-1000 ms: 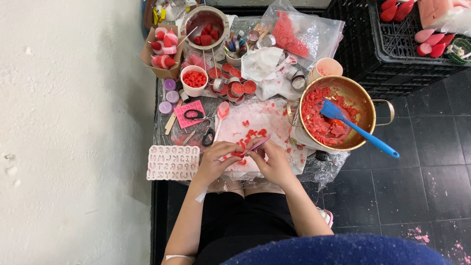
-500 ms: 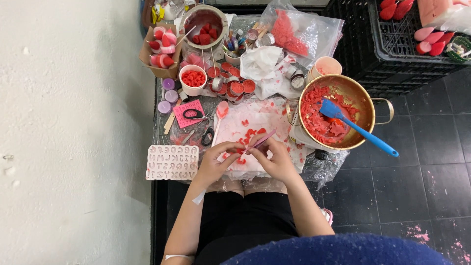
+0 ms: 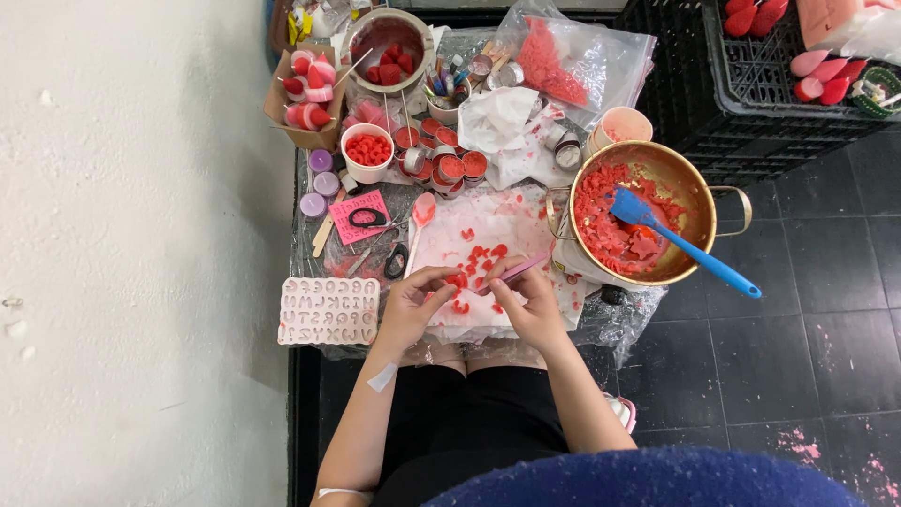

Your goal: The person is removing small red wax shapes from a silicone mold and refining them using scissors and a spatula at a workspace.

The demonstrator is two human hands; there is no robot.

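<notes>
My left hand pinches a small red wax piece over a white sheet strewn with several more red pieces. My right hand grips a thin pink tool whose tip points at that piece. Both hands work close together at the near edge of the sheet, on a low plastic-covered table. A pink spoon lies at the sheet's far left corner.
A pale pink letter mould lies left of my left hand. A brass pot of red wax holds a blue spatula on the right. Scissors, small cups, tins of red wax and a metal bowl crowd the back. Black crates stand far right.
The hands have stayed in place over the sheet; the fingers shifted slightly around the red piece and the pink tool tilted a little.
</notes>
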